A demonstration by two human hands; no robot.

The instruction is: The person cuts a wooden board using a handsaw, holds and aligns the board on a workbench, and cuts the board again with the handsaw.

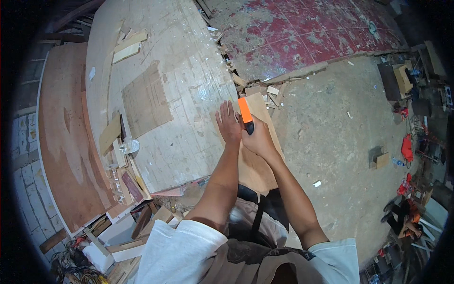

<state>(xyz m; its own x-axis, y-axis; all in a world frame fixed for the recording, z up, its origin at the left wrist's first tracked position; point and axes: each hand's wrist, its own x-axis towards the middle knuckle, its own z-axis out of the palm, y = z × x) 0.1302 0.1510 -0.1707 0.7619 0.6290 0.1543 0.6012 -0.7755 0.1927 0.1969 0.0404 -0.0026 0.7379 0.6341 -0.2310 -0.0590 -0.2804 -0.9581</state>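
A light-brown wooden panel (255, 169) lies in front of my body, along the edge of the large pale worktable (189, 142). My left hand (229, 124) rests flat at the panel's left side, its fingers stretched forward and slightly apart. Right beside it, my right hand (259, 137) is closed around an orange-and-black hand tool (245, 110). The tool's orange part points away from me over the panel. Its working end is hidden, so its exact kind cannot be made out.
A thin brown sheet (147, 102) lies on the worktable, with wood strips (126, 52) farther back. A clear plastic cup (130, 146) stands near the left edge. Wood offcuts (273, 94) lie beyond the panel. A person (406, 220) sits at the far right.
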